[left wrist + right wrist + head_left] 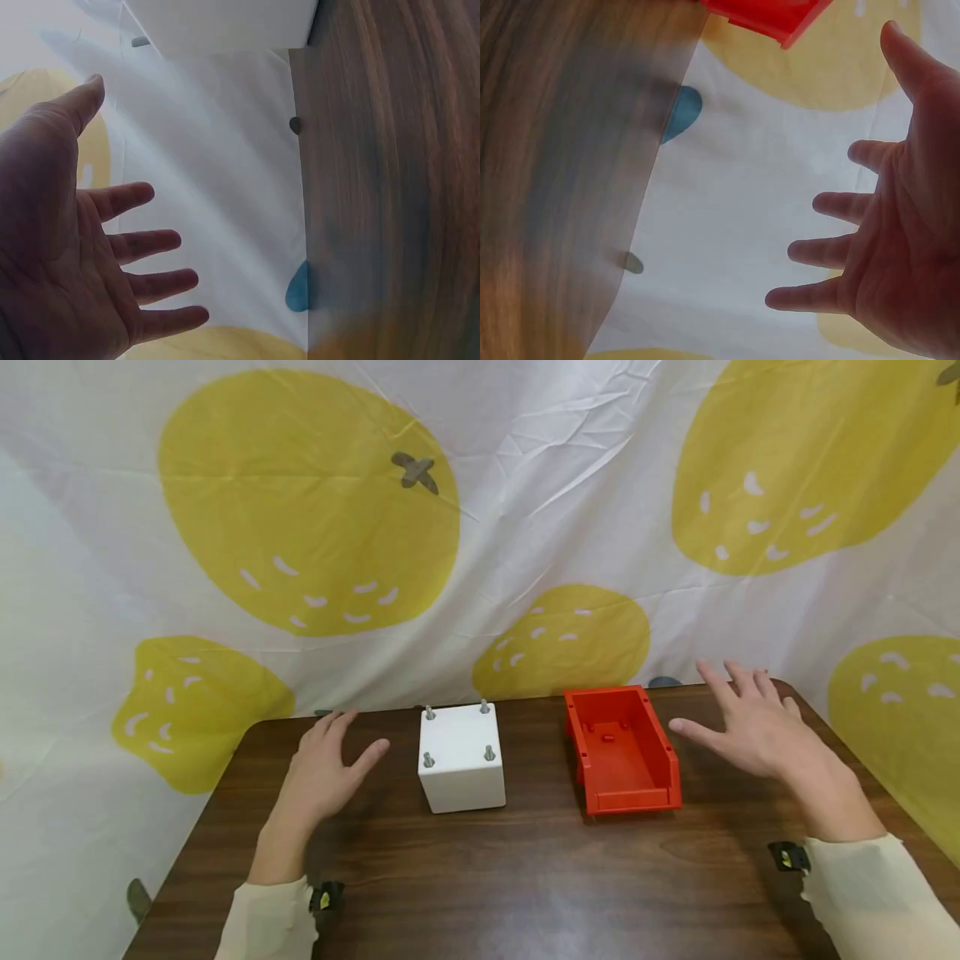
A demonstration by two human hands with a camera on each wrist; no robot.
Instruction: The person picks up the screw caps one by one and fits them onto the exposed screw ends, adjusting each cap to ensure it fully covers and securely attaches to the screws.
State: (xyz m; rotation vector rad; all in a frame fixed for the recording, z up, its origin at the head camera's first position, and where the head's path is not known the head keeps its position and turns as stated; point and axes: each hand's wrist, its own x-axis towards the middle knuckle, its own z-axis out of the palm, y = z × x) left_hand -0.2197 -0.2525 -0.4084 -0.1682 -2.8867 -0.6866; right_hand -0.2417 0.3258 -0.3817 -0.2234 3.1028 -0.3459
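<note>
A white block (459, 739) with metal bolts standing up at its top corners sits toward the back of the table. Right of it stands a red plastic bin (626, 752), its lower front lip facing me and nothing seen inside but small moulded bumps. My left hand (321, 768) hovers left of the block, apart from it, fingers spread and holding nothing. To the right of the bin my right hand (757, 727) is held with fingers spread, touching nothing. In the left wrist view the block (225, 22) shows at the top; the right wrist view catches the bin's edge (769, 19).
The dark wood-grain table (525, 877) has its back edge against a white cloth (540, 485) printed with yellow fruit. The cloth also hangs along both sides. A small dark camera strap sits at each wrist.
</note>
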